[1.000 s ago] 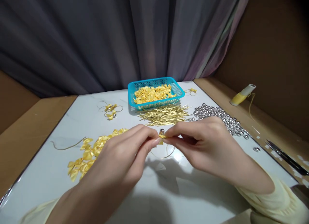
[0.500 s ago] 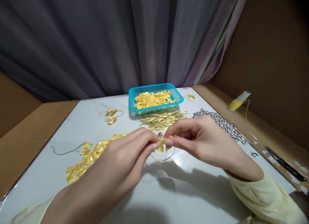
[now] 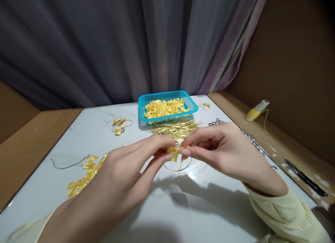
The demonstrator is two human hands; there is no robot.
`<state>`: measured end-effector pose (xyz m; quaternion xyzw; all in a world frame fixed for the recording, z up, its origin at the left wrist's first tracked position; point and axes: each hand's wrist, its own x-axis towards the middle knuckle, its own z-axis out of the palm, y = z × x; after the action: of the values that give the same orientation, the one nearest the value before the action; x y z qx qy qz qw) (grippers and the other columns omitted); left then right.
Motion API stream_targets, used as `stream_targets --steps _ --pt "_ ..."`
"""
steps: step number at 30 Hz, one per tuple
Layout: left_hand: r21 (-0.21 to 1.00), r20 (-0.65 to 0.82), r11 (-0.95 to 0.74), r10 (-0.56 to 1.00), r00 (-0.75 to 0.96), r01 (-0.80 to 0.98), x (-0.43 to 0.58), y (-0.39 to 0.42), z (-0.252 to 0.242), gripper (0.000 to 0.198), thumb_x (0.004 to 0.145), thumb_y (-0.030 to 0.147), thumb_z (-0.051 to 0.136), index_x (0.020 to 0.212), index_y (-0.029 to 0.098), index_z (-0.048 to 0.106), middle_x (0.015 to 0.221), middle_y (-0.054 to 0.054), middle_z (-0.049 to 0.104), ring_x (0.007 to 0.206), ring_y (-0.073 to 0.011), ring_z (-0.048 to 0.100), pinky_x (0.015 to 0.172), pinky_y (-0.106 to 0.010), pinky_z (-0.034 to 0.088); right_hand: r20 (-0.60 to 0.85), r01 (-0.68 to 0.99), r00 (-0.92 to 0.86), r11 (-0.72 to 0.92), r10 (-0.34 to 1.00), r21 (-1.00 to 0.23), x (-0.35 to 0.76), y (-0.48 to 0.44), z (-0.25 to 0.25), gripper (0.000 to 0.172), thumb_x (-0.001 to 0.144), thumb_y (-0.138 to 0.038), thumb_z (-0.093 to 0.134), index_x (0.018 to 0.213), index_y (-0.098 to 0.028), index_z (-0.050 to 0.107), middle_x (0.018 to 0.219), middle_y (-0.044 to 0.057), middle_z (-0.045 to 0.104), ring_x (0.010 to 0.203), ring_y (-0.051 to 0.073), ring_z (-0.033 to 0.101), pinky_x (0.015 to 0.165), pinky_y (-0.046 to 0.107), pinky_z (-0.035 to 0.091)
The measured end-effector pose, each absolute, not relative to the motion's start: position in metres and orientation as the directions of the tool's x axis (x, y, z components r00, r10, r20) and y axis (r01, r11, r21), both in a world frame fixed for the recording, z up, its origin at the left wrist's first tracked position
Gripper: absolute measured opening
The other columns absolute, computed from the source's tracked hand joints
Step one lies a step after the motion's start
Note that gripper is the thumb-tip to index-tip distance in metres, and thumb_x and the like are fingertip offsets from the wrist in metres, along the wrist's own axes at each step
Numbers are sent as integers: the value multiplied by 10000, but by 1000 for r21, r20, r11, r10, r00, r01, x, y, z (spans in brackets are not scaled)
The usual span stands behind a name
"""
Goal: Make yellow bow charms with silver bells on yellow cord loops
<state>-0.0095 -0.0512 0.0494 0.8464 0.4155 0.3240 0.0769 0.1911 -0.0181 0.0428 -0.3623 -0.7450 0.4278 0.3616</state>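
Note:
A small yellow ribbon bow (image 3: 175, 155) is pinched between both my hands, just above the white tabletop. My left hand (image 3: 131, 166) closes thumb and forefinger on the bow's left side. On its right side, the thumb and forefinger of my right hand (image 3: 222, 152) are pressed together. Behind the bow shows a silver bead (image 3: 177, 144), partly covered by my fingers. A thin looped cord (image 3: 180, 170) hangs under the bow. More yellow bows (image 3: 89, 169) lie in a pile to the left, partly hidden by my left hand.
A blue basket (image 3: 167, 120) of yellow bows stands at the back, with gold twist ties (image 3: 178, 129) before it. Silver beads (image 3: 250, 136) lie at right, partly hidden. Beyond the right edge are black tweezers (image 3: 305, 176) and a thread spool (image 3: 258, 111). Finished-looking bow loops (image 3: 119, 126) sit at back left.
My left fingers have shifted slightly, with the forefinger now more arched over the bow. The bow has turned a little between my hands. The whole view has shifted slightly.

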Motion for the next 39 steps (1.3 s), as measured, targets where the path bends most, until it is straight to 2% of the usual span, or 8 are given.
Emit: stream_targets --steps 5,7,12,19,24,28,33,39 --pt "562 354 -468 881 313 682 -15 -49 49 236 809 385 680 900 249 509 792 56 655 643 -107 651 569 -184 532 260 268 -431 398 864 -877 192 -17 43 89 784 -153 696 703 -123 714 559 -8 594 417 24 398 358 132 280" --pt "484 383 -486 865 323 727 -16 -50 49 195 838 385 644 849 235 519 747 44 613 621 -110 610 530 -199 487 264 277 -425 402 866 -873 192 -16 43 85 783 -158 699 706 -128 718 565 -6 601 416 23 397 356 133 280" --pt "146 555 -638 685 471 756 -11 -56 45 178 833 238 662 969 189 558 981 -46 545 899 -182 550 771 -296 448 260 266 -454 408 852 -874 192 -16 42 74 776 -112 693 704 -107 712 555 -10 603 426 16 407 363 127 277" --pt "-11 553 -603 661 508 797 -5 -58 40 95 854 168 612 940 131 597 984 -104 571 933 -265 502 777 -391 414 236 314 -489 422 840 -850 190 -16 44 75 783 -85 678 717 -95 710 580 -2 635 447 19 447 388 124 310" --pt "9 533 -653 644 549 757 -5 -57 36 67 882 97 551 890 142 600 953 -83 586 905 -246 499 765 -385 411 189 292 -509 375 840 -880 188 -15 42 65 767 -43 668 728 -95 676 596 -2 647 474 29 510 406 109 349" --pt "80 506 -651 679 532 755 -4 -55 33 87 905 78 511 883 151 553 947 -61 567 885 -210 500 735 -343 399 233 206 -547 399 804 -894 189 -15 39 107 810 -63 635 910 -100 643 659 5 674 535 52 567 464 118 417" --pt "140 487 -654 699 523 743 -5 -53 33 120 916 46 467 915 157 513 960 -38 552 864 -165 511 760 -304 396 316 281 -573 544 756 -791 191 -16 39 87 809 -48 638 828 -104 701 659 -9 647 524 34 488 476 131 383" --pt "187 460 -642 726 511 743 -8 -56 32 120 933 78 447 941 188 496 955 -9 576 850 -154 533 749 -282 400 304 300 -584 548 753 -781 191 -16 38 70 809 -51 643 829 -100 689 609 -25 615 486 23 439 445 128 349"
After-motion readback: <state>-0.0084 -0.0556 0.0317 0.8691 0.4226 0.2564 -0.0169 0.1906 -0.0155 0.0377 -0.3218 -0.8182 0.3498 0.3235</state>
